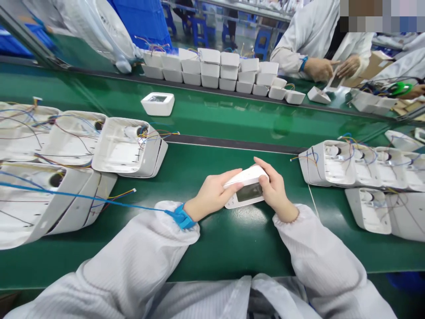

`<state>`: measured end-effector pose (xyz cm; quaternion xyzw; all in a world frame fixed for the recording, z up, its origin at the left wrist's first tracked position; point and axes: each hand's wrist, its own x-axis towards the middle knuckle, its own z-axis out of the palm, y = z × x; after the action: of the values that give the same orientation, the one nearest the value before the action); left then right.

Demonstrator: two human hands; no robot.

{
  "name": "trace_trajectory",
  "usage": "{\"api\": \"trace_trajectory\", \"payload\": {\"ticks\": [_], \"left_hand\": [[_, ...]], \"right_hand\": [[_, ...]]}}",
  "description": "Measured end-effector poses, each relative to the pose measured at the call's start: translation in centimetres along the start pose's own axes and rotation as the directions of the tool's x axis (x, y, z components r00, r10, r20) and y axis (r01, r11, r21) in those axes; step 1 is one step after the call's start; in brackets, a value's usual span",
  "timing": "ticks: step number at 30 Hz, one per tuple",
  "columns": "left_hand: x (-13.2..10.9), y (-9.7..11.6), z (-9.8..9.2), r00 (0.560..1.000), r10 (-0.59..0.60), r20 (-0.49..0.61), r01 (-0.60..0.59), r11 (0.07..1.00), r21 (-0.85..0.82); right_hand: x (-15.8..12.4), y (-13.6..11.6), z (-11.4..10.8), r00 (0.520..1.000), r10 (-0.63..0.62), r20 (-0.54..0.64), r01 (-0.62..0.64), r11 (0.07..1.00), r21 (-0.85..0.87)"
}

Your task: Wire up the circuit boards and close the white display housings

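Between my two hands is a white plastic device (pixel 249 173) with a dark rectangular screen, held tilted above the green bench. My left hand (pixel 212 195) grips its left end, thumb along the front edge and fingers behind. Around the right end, my right hand (pixel 275 188) is closed, its thumb near the screen's upper corner. A blue wrist strap (pixel 182 217) with a cord circles my left wrist. The device's back and underside are hidden from me.
Open white housings with wires (pixel 128 148) stand in rows at left, with more housings (pixel 338 164) at right. Another screened device (pixel 157 104) sits on the green strip beyond the dark rail. White casings (pixel 210 70) are stacked behind; a co-worker's hands (pixel 320 68) handle a part.
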<state>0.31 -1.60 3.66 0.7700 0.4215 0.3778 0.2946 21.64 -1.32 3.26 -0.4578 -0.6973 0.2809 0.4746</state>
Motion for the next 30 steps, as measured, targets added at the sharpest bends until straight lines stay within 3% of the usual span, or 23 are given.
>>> {"api": "trace_trajectory", "payload": {"ticks": [3, 7, 14, 19, 24, 27, 30], "left_hand": [[-0.2, 0.1, 0.1, 0.997, 0.07, -0.046, -0.066, 0.996, 0.067], [-0.3, 0.2, 0.0, 0.987, 0.154, -0.044, -0.147, 0.981, 0.125], [-0.7, 0.4, 0.6, 0.977, 0.208, -0.044, -0.201, 0.971, 0.13], [-0.9, 0.6, 1.0, 0.994, 0.105, 0.005, -0.105, 0.994, 0.021], [-0.5, 0.1, 0.9, 0.998, -0.052, -0.046, 0.05, 0.998, -0.044], [-0.3, -0.2, 1.0, 0.974, -0.206, -0.092, 0.189, 0.969, -0.162], [-0.3, -0.3, 1.1, 0.964, -0.249, -0.093, 0.221, 0.945, -0.24]], "right_hand": [[0.1, -0.1, 0.2, 1.0, 0.001, 0.026, 0.0, 1.0, -0.021], [-0.1, -0.7, 0.4, 0.999, -0.003, -0.033, -0.001, 0.994, -0.109], [0.3, -1.8, -0.2, 0.999, -0.01, -0.039, -0.001, 0.965, -0.261], [1.0, -1.8, -0.5, 0.999, 0.035, -0.002, -0.034, 0.96, -0.277], [0.8, -0.9, 0.0, 0.999, 0.045, 0.002, -0.044, 0.979, -0.197], [0.8, -0.4, 0.0, 0.994, 0.093, 0.049, -0.076, 0.956, -0.284], [1.0, 0.0, -0.1, 0.986, 0.137, 0.094, -0.094, 0.926, -0.365]]}}
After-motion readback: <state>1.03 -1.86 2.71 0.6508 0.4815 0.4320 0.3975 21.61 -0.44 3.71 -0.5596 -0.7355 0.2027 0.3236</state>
